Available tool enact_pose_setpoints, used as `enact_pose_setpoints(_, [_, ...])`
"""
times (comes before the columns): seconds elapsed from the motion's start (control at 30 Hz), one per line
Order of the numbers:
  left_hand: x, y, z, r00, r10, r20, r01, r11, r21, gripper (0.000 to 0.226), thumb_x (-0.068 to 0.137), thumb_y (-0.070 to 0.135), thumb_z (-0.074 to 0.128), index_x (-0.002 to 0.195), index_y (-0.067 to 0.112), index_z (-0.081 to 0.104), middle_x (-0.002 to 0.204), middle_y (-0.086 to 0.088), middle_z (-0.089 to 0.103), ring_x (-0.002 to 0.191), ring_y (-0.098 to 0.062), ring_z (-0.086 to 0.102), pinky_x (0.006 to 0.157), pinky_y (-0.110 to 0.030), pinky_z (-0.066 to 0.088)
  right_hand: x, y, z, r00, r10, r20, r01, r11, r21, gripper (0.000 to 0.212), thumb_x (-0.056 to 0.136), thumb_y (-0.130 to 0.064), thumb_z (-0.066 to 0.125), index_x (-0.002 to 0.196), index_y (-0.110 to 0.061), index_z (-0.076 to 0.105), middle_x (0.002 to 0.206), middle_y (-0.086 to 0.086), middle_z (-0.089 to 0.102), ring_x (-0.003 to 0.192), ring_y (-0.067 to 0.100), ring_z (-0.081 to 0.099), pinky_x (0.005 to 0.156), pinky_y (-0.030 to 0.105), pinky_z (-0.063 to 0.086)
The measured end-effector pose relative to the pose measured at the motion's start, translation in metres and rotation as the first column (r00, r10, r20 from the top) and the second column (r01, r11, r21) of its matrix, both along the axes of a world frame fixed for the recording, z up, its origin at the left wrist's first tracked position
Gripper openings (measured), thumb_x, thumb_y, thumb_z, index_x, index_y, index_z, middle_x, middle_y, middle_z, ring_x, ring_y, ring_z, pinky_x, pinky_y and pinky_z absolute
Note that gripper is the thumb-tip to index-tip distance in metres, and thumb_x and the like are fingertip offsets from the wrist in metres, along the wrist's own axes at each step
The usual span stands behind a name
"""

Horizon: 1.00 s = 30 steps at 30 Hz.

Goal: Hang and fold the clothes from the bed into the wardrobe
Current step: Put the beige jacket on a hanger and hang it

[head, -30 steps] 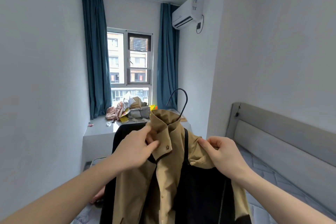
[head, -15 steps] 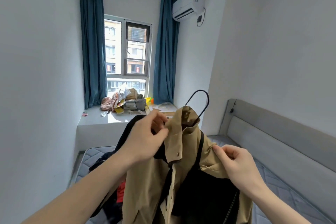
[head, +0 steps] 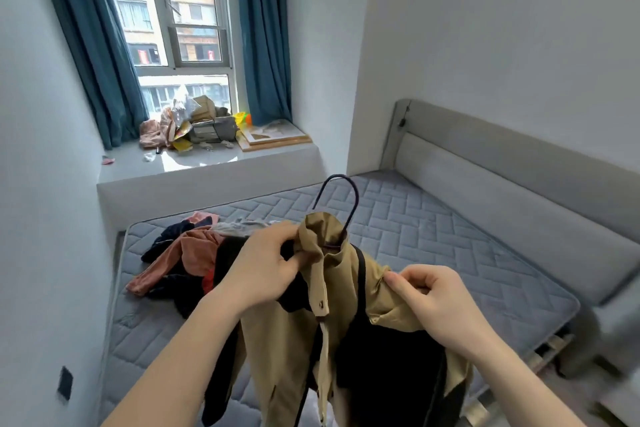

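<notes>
Khaki jacket (head: 287,340), soft folds, curved hook (head: 341,204), perhaps metal

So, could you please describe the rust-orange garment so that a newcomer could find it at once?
Start at the grey quilted mattress under the window sill. On its left side lies a heap of clothes, just beyond the left hand. The rust-orange garment sprawls across it, one sleeve trailing left, the only orange piece among dark ones.

We have both forearms stretched forward, our left hand (head: 266,265) with fingers curled and pinching, our right hand (head: 434,302) pinching beside it
</notes>
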<state>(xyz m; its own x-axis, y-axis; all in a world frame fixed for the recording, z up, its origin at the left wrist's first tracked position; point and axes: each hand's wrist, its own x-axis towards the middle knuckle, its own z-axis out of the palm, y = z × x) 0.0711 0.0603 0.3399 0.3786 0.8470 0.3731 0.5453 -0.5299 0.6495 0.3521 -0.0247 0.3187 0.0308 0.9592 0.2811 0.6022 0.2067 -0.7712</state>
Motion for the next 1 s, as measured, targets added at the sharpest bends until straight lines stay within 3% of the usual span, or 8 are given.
enact_pose_setpoints(0.1, [0.021, -0.015, -0.012, 1.000, -0.017, 0.007, 0.018, 0.998, -0.052, 0.016, 0.085, 0.047, 0.075, 0.099, 0.043, 0.071, 0.098, 0.021, 0.070, 0.098, -0.001, 0.062, 0.088, -0.033, 0.051, 0.028, -0.026, -0.021, 0.998, -0.059, -0.030, 0.058, 0.998, -0.038, 0.048, 0.095, -0.052, 0.067, 0.069, -0.011, 0.070, 0.054, -0.003, 0.051, 0.055, 0.003, 0.042, 0.056, 0.027, 0.036])
enact_pose_setpoints(0.23, [0.067, -0.028, -0.017, 0.998, -0.067, -0.002, 0.067, 0.996, -0.066, 0.017, 0.087, 0.030, 0.078, 0.101, 0.039, 0.073, 0.104, 0.023, 0.071, 0.106, 0.001, 0.063, 0.092, -0.030, 0.050, 0.075, -0.059, -0.037, 0.985, -0.163, -0.062, 0.159, 0.985, -0.069, 0.047, 0.095, -0.052, 0.068, 0.071, -0.012, 0.072, 0.052, -0.011, 0.047, 0.053, 0.002, 0.039, 0.054, 0.023, 0.033])
enact_pose_setpoints(0.3, [0.095, -0.033, -0.016, 0.996, -0.076, 0.040, 0.079, 0.994, -0.076, 0.018, 0.088, 0.028, 0.077, 0.101, 0.041, 0.072, 0.105, 0.026, 0.071, 0.107, 0.004, 0.063, 0.090, -0.025, 0.048, 0.097, -0.076, -0.036, 0.979, -0.192, -0.063, 0.188, 0.980, -0.060, 0.046, 0.095, -0.052, 0.068, 0.071, -0.013, 0.073, 0.052, -0.006, 0.049, 0.054, 0.001, 0.040, 0.054, 0.022, 0.034])
enact_pose_setpoints(0.43, [0.179, -0.048, -0.013, 0.980, -0.195, 0.040, 0.197, 0.978, -0.070, 0.024, 0.089, 0.024, 0.074, 0.108, 0.039, 0.071, 0.104, 0.026, 0.071, 0.105, -0.001, 0.065, 0.089, -0.032, 0.051, 0.158, -0.121, -0.031, 0.942, -0.318, -0.106, 0.314, 0.948, -0.052, 0.046, 0.095, -0.055, 0.066, 0.072, -0.016, 0.073, 0.056, -0.004, 0.057, 0.056, -0.001, 0.046, 0.056, 0.020, 0.037])
enact_pose_setpoints(0.53, [0.247, -0.061, -0.008, 0.949, -0.315, 0.003, 0.315, 0.949, -0.017, 0.027, 0.090, 0.019, 0.073, 0.111, 0.036, 0.071, 0.105, 0.023, 0.070, 0.104, -0.004, 0.064, 0.090, -0.036, 0.052, 0.204, -0.160, -0.027, 0.900, -0.418, -0.125, 0.415, 0.908, -0.052, 0.049, 0.095, -0.060, 0.065, 0.072, -0.017, 0.074, 0.058, -0.006, 0.062, 0.056, 0.010, 0.052, 0.057, 0.029, 0.043])
enact_pose_setpoints(0.73, [0.369, -0.095, -0.008, 0.854, -0.521, -0.005, 0.520, 0.851, 0.071, 0.027, 0.091, 0.014, 0.075, 0.107, 0.036, 0.072, 0.103, 0.024, 0.068, 0.100, -0.007, 0.063, 0.088, -0.039, 0.051, 0.280, -0.243, -0.024, 0.781, -0.605, -0.152, 0.605, 0.794, -0.056, 0.050, 0.093, -0.061, 0.064, 0.074, -0.016, 0.076, 0.067, 0.006, 0.070, 0.066, 0.026, 0.066, 0.067, 0.041, 0.052])
enact_pose_setpoints(1.0, [0.525, -0.162, -0.002, 0.618, -0.786, 0.009, 0.786, 0.618, 0.024, 0.023, 0.092, 0.026, 0.071, 0.113, 0.036, 0.071, 0.111, 0.024, 0.067, 0.109, -0.004, 0.059, 0.095, -0.034, 0.047, 0.348, -0.355, -0.023, 0.523, -0.825, -0.216, 0.828, 0.552, -0.105, 0.050, 0.089, -0.066, 0.063, 0.077, -0.020, 0.079, 0.073, 0.008, 0.073, 0.075, 0.031, 0.069, 0.074, 0.044, 0.056])
